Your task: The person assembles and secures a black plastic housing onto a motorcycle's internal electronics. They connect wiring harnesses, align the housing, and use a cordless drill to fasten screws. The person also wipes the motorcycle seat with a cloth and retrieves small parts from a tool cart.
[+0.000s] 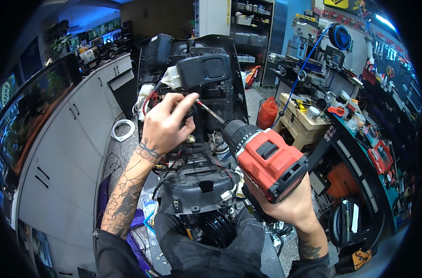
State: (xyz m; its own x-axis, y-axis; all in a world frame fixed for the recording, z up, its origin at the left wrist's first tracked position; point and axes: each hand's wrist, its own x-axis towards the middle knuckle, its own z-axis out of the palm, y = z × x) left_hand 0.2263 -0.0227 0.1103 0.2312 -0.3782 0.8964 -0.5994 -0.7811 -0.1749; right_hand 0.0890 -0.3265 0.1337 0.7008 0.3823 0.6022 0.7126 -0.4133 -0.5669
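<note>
My right hand (292,206) grips a red and black cordless drill (272,160), whose long thin bit (213,112) points forward and left. Curled fingers of my left hand (164,123) meet close to the bit's tip; a dark part shows under them, but I cannot make out what they hold. Both hands are over a partly stripped vehicle with black plastic panels (192,187). Just beyond the left hand is a black module (204,72) with a white connector (171,78) at its left. Red wires (150,99) run beside the left wrist.
Light cabinets (67,134) line the left side, with a coiled white hose (123,130) on the floor. To the right stand a wooden drawer unit (297,116), a red container (267,113) and a cluttered workbench (359,123). A blue hose (297,88) hangs from a reel.
</note>
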